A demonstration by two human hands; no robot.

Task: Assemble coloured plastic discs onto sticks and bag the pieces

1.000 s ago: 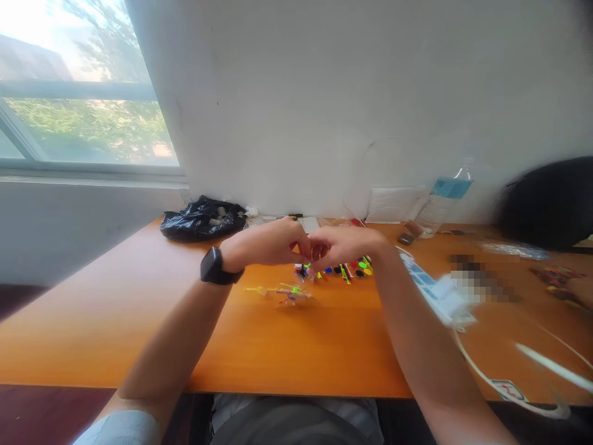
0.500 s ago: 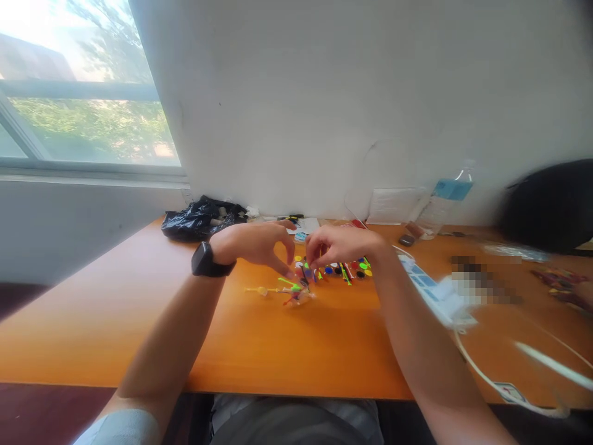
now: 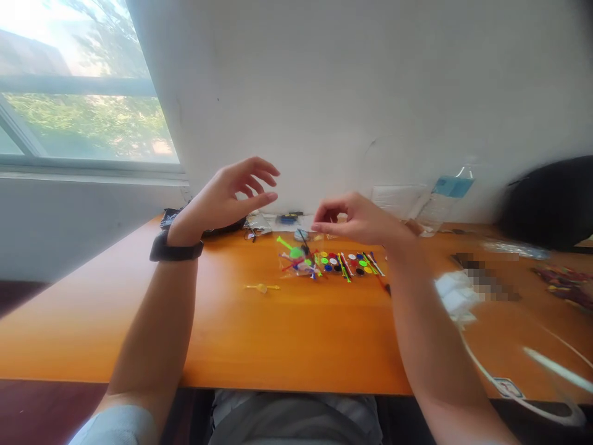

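Green, red, blue and black plastic pieces [image 3: 295, 252] sit bunched at the centre of the frame, and I see what looks like clear film [image 3: 288, 271] around them. Just above and to the right of this bunch, I watch the right hand [image 3: 347, 216], its thumb and fingertips drawn close together; from my distance I cannot tell whether they pinch anything. Left of centre, the left hand [image 3: 234, 194] is raised over the table [image 3: 278, 346], its fingers loosely spread and pointing toward the right, with a black watch [image 3: 176, 248] around its wrist. Beside the bunch, right of centre, I see coloured discs [image 3: 334, 262] and sticks [image 3: 345, 269] lying on the wood. A yellow piece [image 3: 262, 288] lies lower and slightly left, apart from the bunch. Behind the left hand I make out a black bag [image 3: 227, 228], partly hidden. Over on the right of my view are white plugs [image 3: 456, 293], with a clear bottle [image 3: 451, 191] higher up against the wall [image 3: 301, 93].
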